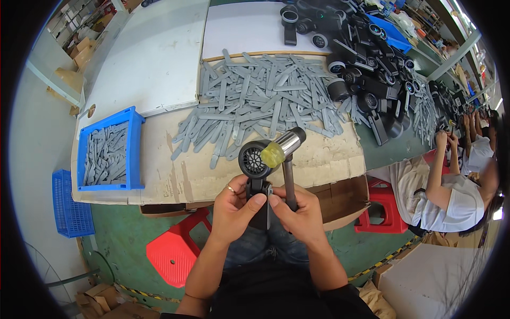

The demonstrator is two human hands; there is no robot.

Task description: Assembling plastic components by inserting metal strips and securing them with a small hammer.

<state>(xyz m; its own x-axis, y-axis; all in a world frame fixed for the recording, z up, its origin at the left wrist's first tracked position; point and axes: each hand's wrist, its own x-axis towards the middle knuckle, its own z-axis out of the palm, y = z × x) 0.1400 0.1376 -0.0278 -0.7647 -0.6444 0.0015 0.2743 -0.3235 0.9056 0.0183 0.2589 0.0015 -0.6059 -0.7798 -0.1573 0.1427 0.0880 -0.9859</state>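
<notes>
In front of my body, my left hand [234,212] is closed around the handle of a black handheld fan [255,160] with a round grille. The fan stands upright with its grille at the top. My right hand [300,215] grips a mallet [289,143] with a metal head and a yellow translucent face. That head is beside the grille. Both thumbs press at the fan's handle, and a small grey piece [269,190] shows between them. Beyond my hands, a large heap of flat grey plastic strips [260,95] lies on a cardboard-covered bench [159,175].
A blue bin [139,154] of grey strips stands at the left. Many black fans [366,80] are piled at the back right. Red stools [175,255] stand below the bench, near an open carton [345,199]. A person in white [451,196] works at the right.
</notes>
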